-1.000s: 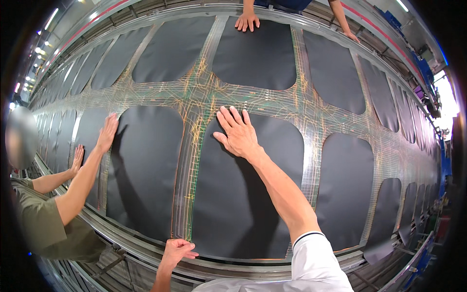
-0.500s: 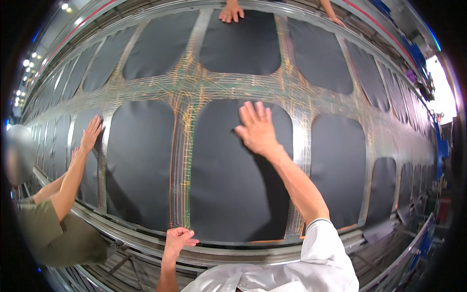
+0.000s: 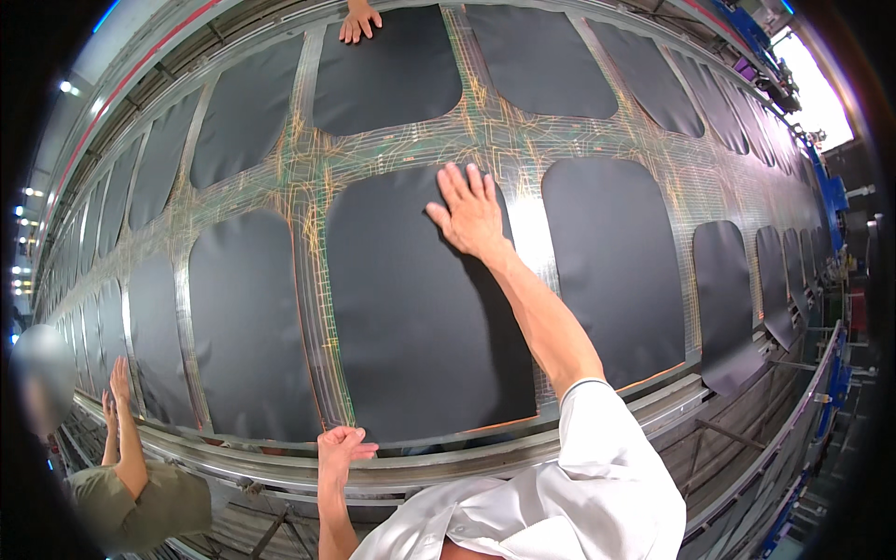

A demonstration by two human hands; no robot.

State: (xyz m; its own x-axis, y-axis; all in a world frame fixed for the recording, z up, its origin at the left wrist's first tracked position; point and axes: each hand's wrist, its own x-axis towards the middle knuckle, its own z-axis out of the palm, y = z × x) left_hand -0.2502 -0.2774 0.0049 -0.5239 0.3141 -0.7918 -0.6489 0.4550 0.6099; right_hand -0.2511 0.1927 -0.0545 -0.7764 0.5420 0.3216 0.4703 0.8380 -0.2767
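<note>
"What's nearest us?"
"Our left hand (image 3: 340, 452), curled by the near-left corner of the black sheet (image 3: 406, 317) on our lined table (image 3: 315, 327); we can't tell if it pinches."
"Farther?"
"Our right hand (image 3: 470, 218), spread palm-down at the sheet's far edge, gripping nothing."

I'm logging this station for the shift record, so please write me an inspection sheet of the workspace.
Surface: tabletop with orange and green lines showing between sheets
Job's things: black sheets in two rows; one at right overhangs the near edge
Clutter: purple item beyond the tabletop, too small to identify
Hands: right hand palm down on a sheet; left hand by its lower left corner, grip unclear
Cables: nothing seen for certain
Surroundings: metal rail; a co-worker's hand at a far sheet; another person at left
</note>
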